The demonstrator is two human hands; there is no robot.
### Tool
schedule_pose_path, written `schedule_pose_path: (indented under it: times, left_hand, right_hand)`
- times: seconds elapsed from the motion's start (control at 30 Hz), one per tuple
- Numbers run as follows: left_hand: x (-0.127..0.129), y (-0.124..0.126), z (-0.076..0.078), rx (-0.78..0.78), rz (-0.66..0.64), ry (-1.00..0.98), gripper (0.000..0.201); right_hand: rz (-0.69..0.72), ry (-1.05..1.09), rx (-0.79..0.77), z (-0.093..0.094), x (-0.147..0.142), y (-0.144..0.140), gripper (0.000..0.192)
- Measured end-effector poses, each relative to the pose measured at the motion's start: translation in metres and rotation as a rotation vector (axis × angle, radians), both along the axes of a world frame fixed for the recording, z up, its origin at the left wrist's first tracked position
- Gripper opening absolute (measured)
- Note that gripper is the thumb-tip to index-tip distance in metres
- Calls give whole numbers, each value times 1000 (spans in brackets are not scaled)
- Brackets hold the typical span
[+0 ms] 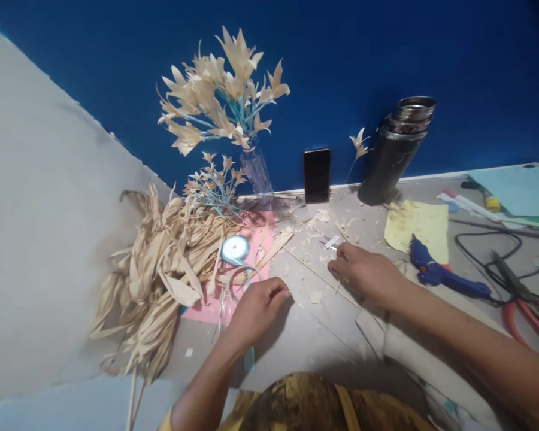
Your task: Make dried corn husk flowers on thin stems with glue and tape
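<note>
My left hand (257, 308) rests on the grey tabletop (305, 335) with its fingers curled shut; I cannot tell whether it pinches a strip of light blue ribbon. Just beyond it lie a roll of pale blue ribbon (235, 248) and a pink sheet (256, 236). My right hand (363, 272) lies a little to the right, fingertips pinched on a thin wooden stick (317, 274) that runs across the table. Dried husk scraps are scattered around both hands.
A heap of dried corn husks (161, 275) fills the left side. A vase of husk flowers (227, 102), a phone (317, 175) and a steel flask (397, 149) stand against the blue wall. A blue glue gun (440, 272), yellow paper (417, 227), cables and red-handled scissors (532, 314) lie at right.
</note>
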State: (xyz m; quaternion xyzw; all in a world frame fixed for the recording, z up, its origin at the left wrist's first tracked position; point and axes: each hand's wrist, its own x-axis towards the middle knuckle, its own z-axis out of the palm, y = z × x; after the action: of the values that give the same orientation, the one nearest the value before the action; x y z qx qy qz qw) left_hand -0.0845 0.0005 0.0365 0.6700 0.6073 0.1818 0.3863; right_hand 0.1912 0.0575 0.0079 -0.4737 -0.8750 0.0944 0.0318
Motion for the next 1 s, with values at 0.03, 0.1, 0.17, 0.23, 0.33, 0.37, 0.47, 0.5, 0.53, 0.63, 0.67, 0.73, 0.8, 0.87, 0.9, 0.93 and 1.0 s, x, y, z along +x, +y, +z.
schedule_pose_path:
  times: [0.03,0.1,0.17,0.23,0.33,0.37,0.47,0.5,0.53,0.63,0.67,0.73,0.8,0.87,0.9,0.93,1.0]
  left_hand:
    - [3,0,0,-3,-11,-16,21]
    - [8,0,-1,-4,-27,-61,22]
    - [12,0,-3,-4,-33,-113,21]
    - [17,0,-5,-10,-29,-174,20]
    - [26,4,-8,-50,30,-322,19]
    - [31,6,-9,-84,61,-397,19]
    - [48,14,-12,-230,146,-657,36]
    - [55,17,-13,-268,167,-733,45]
    - [62,19,-13,-301,170,-796,52]
    - [80,23,-14,-432,138,-933,62]
    - [85,23,-13,-462,129,-954,60]
    - [93,22,-12,-485,122,-958,52]
    - [96,22,-11,-469,126,-931,45]
    - [96,21,-11,-456,107,-914,42]
    - [95,21,-12,-457,89,-913,41]
    - [93,20,-13,-462,63,-915,42]
    - [91,19,-15,-483,8,-925,43]
  right_hand:
    - [29,5,-15,-2,-3,3,15]
    - [51,79,-2,-3,-6,8,15]
    - [-8,320,0,0,-1,10,18]
    - [-180,663,-76,8,8,11,18]
    - [-483,1137,-323,20,19,9,25]
    - [-538,1258,-417,23,20,8,30]
    - [-553,1470,-683,22,17,5,39]
    - [-546,1490,-746,21,14,3,40]
    - [-540,1495,-787,19,10,1,41]
    - [-525,1455,-786,14,0,-6,42]
    - [-522,1439,-768,13,-2,-9,42]
    - [-506,1425,-748,11,-5,-13,40]
    - [-473,1422,-776,10,-5,-15,39]
    - [-443,1406,-837,8,-4,-16,38]
    - [-429,1387,-865,7,-3,-16,40]
    - [-417,1367,-880,6,-2,-16,42]
    - [-398,1337,-869,5,0,-17,44]
